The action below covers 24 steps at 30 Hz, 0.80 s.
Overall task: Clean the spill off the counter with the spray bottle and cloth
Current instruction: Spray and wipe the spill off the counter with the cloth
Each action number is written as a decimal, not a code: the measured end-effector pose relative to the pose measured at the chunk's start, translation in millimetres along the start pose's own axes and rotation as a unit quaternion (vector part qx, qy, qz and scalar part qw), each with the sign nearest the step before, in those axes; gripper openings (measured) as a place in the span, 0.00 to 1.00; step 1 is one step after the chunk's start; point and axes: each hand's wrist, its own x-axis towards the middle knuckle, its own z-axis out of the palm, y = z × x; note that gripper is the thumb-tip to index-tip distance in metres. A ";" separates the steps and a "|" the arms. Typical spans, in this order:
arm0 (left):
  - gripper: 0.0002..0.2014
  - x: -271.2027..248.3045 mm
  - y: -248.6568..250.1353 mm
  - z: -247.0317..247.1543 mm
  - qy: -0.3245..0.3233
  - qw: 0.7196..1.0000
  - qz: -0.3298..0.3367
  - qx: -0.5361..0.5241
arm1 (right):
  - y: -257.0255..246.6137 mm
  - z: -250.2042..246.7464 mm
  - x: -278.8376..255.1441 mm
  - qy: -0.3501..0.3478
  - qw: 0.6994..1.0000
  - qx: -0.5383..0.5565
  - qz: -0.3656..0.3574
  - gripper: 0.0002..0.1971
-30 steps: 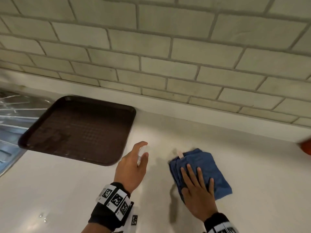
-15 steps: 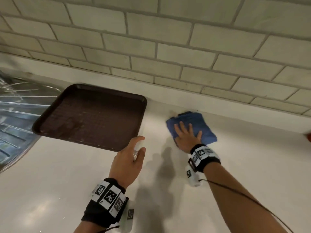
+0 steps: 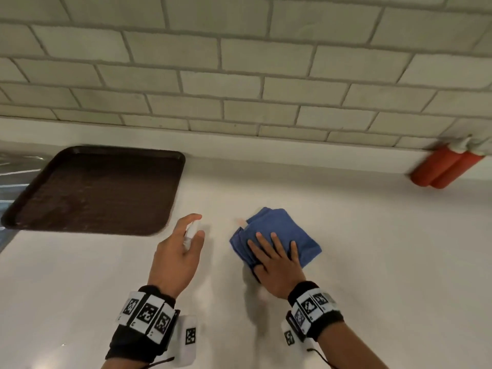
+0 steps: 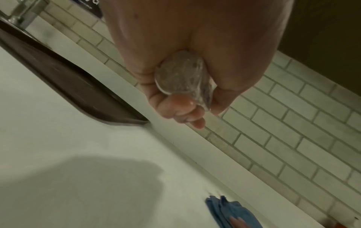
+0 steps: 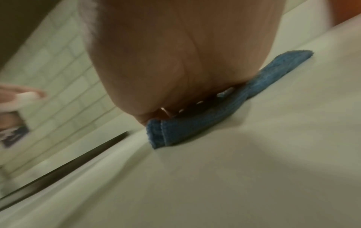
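The left hand [image 3: 177, 258] curls around a small clear spray bottle [image 3: 189, 234] mostly hidden in its grip, while the right hand [image 3: 278, 265] presses flat-fingered on the folded blue cloth [image 3: 279, 230] on the counter [image 3: 386, 262].

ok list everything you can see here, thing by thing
spray bottle: one, clear, held in the left hand above the counter
cloth: one, blue, folded, flat on the counter right of the spray bottle
counter: one, white, runs along the wall
tray: one, dark brown, on the counter at the left
wall tiles: many, pale grey-green, behind the counter
red bottles: two, red, white tops, far right by the wall
wrist bands: two, black with printed markers, one on each wrist
left hand: grips the spray bottle
right hand: fingers straight, pressing on the cloth
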 end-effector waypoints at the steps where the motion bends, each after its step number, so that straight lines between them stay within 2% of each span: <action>1: 0.16 -5.6 6.4 6.6 -0.004 1.000 0.006 0.000 | 20.2 -1.6 -1.6 0.007 0.999 0.013 0.028 0.38; 4: 0.15 -23.4 22.8 21.6 -0.021 1.000 0.017 0.007 | 74.0 -7.7 -16.4 0.001 0.992 0.053 0.112 0.30; 8: 0.14 -46.1 35.5 35.6 -0.018 1.000 0.008 0.010 | 118.5 6.7 -70.2 0.009 0.982 0.069 0.174 0.30; 13: 0.14 -78.3 41.3 50.1 -0.016 1.000 -0.010 0.007 | 125.6 59.2 -173.3 0.051 0.979 0.069 0.187 0.37; 16: 0.14 -96.7 43.9 59.3 -0.028 0.999 -0.013 0.009 | 111.4 94.4 -222.7 0.124 0.975 0.043 0.179 0.33; 20: 0.14 -113.8 50.2 67.7 -0.050 0.999 -0.016 0.005 | 103.9 102.7 -238.6 0.131 0.978 0.038 0.159 0.33; 24: 0.14 -117.1 52.6 68.9 -0.056 0.998 -0.013 0.003 | 109.7 91.2 -210.9 0.104 0.981 0.043 0.158 0.33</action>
